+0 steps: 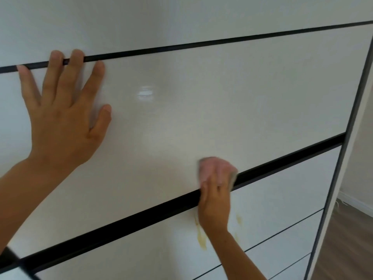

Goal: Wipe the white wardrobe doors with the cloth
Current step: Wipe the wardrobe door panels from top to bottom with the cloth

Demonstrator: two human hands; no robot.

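up close, the right hand (215,201) has its fingers curled over a small pink cloth (212,168) and pins it against the white wardrobe door (201,110). the cloth sticks out just above the fingertips, bunched and slightly blurred. it sits at the lower edge of the middle panel, touching the thick black strip (121,225) that the hand crosses.

just below the hand, either side of the wrist, are yellowish stains (201,239) on the next panel down, a long streak and at least one smaller smear. they do not look wiped yet.

well away, up and to the left of that hand, the left hand (60,118) lies flat on the same door, fingers spread and straight, holding nothing. its fingertips reach a thin black strip (181,46). far to the right of both hands, past the grey door edge (353,118), is a wooden floor (343,249).

the cloth looks soft, light and limp, so it likely works best folded into a pad under the whole palm, not pinched by a corner. the door looks glossy, hard and slippery. a flat hand would probably steady it.

counted: one cloth, two hands, one thick strip, one thin strip above, and a few thin dark lines below to the right.
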